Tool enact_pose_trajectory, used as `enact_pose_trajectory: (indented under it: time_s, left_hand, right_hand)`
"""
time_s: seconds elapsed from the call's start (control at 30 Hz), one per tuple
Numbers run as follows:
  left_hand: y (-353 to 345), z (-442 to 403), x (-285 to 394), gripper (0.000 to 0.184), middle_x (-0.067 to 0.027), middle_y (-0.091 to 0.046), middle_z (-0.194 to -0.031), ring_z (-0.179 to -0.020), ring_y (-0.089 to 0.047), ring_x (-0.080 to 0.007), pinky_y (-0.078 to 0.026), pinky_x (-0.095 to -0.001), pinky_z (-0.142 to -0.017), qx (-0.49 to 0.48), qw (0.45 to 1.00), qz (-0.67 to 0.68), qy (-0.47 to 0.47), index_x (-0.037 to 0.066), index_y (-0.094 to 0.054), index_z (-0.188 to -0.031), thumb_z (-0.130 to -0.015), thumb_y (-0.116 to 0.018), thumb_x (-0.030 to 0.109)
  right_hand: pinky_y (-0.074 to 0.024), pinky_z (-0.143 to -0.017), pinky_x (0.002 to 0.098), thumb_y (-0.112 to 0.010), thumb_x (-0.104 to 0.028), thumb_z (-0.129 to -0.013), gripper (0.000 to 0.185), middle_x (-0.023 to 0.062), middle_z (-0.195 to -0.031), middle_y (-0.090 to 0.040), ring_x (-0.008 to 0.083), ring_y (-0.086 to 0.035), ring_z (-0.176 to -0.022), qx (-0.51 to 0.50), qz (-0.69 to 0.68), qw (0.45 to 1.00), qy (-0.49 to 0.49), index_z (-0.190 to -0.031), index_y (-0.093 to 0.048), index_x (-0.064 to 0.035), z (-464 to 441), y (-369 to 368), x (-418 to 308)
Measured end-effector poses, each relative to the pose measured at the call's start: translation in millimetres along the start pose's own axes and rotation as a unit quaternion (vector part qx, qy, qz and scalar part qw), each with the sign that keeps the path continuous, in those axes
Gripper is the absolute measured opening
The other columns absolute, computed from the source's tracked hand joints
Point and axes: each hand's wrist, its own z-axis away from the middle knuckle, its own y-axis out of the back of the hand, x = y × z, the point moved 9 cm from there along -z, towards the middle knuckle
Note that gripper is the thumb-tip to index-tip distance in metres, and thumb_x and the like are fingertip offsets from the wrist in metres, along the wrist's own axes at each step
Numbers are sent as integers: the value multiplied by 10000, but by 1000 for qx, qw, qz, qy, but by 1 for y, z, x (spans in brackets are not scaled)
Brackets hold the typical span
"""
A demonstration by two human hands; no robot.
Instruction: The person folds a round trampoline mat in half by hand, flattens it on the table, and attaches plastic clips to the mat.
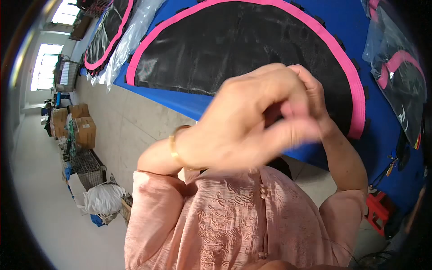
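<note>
My left hand (252,112) is raised close to the camera, partly smeared by motion. Its fingers curl inward and its thumb stretches to the right; whatever they may hold is hidden. A yellow bangle circles the left wrist. Just behind it, my right hand (315,92) is bent and mostly covered, so its fingertips do not show. The two hands overlap in this view. Beyond them lies a black half-round fabric panel (193,49) with a pink border and small black tabs along its curved edge, flat on a blue table (155,100).
Another pink-edged black panel (108,33) lies at the upper left, beside clear plastic sheeting (128,42). Plastic-wrapped black and pink pieces (398,76) are at the right. A red stool (377,210) stands below the table; cardboard boxes (84,131) line the floor at left.
</note>
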Motion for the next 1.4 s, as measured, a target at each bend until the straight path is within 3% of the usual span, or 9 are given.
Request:
enact_pose_trajectory:
  time_s: [0.1, 0.3, 0.57, 0.77, 0.9, 1.03, 1.13, 1.33, 1.4]
  left_hand:
    - [-23, 9, -58, 267, -137, -622, -984, -786, -657, -299, -527, -384, -677, 124, 974, -189, 27, 39, -642, -1064, -872, -819, 92]
    - [-23, 15, -90, 262, -195, -596, -1054, -891, -672, -421, -560, -469, -732, 186, 960, -205, 44, 20, -592, -1132, -935, -740, 111]
    - [-8, 33, -105, 201, -166, -665, -962, -857, -673, -386, -550, -430, -729, 166, 972, -154, 63, 26, -639, -1082, -920, -750, 71]
    - [108, 100, -151, 111, -151, -711, -887, -791, -720, -312, -557, -372, -714, 304, 877, -312, 204, 17, -738, -952, -867, -789, 66]
    - [108, 122, -188, 161, -165, -765, -901, -837, -760, -218, -572, -321, -761, 268, 883, -225, 314, -13, -750, -989, -866, -809, 73]
    - [64, 86, -173, 162, -193, -721, -953, -896, -710, -391, -569, -438, -790, 209, 903, -272, 259, 9, -715, -958, -858, -777, 121]
    - [42, 63, -162, 161, -185, -713, -920, -881, -711, -382, -562, -441, -779, 183, 913, -270, 246, 8, -702, -957, -864, -769, 121]
    - [67, 65, -188, 182, -179, -731, -872, -793, -741, -306, -574, -387, -715, 206, 919, -232, 243, -12, -680, -974, -867, -789, 86]
    - [63, 52, -188, 193, -177, -742, -865, -796, -746, -288, -574, -370, -712, 185, 922, -215, 263, -15, -666, -986, -865, -793, 64]
  right_hand:
    - [-558, -871, 250, -673, 33, -993, 132, 41, -1108, -627, 108, -666, -1002, 6, 22, 999, 33, -1118, -670, -6, -3, 4, 9]
    - [-541, -966, 256, -612, 78, -1000, 246, 67, -1168, -648, 107, -634, -1093, 19, -59, 994, -85, -1237, -612, 12, -2, 0, 27]
    - [-550, -950, 260, -657, 69, -980, 322, 74, -1135, -657, 112, -654, -1052, -18, -32, 995, -89, -1283, -574, 2, 4, -10, 21]
    - [-559, -885, 253, -650, 1, -1023, 196, 54, -1056, -689, 95, -674, -972, -15, 84, 996, -35, -1216, -617, -10, 3, -10, 16]
    - [-564, -850, 248, -645, -6, -1027, 146, 38, -1009, -690, 86, -681, -921, -9, 97, 995, -13, -1171, -630, -4, 2, -9, 16]
    - [-570, -843, 255, -651, -12, -1022, 145, 46, -1017, -699, 96, -690, -926, -12, 102, 994, -20, -1166, -636, -5, 2, -9, 15]
    - [-576, -838, 258, -651, -11, -1021, 134, 50, -1015, -702, 105, -697, -926, -4, 94, 995, -27, -1155, -646, -12, 3, -10, 19]
    - [-580, -758, 414, -740, -29, -863, 119, 125, -923, -698, 322, -703, -854, -62, 274, 932, 228, -977, -709, -44, 15, -37, -34]
    - [-571, -782, 409, -759, -75, -845, 128, 105, -911, -695, 299, -699, -880, -115, 336, 889, 289, -956, -709, -34, 26, -49, -37]
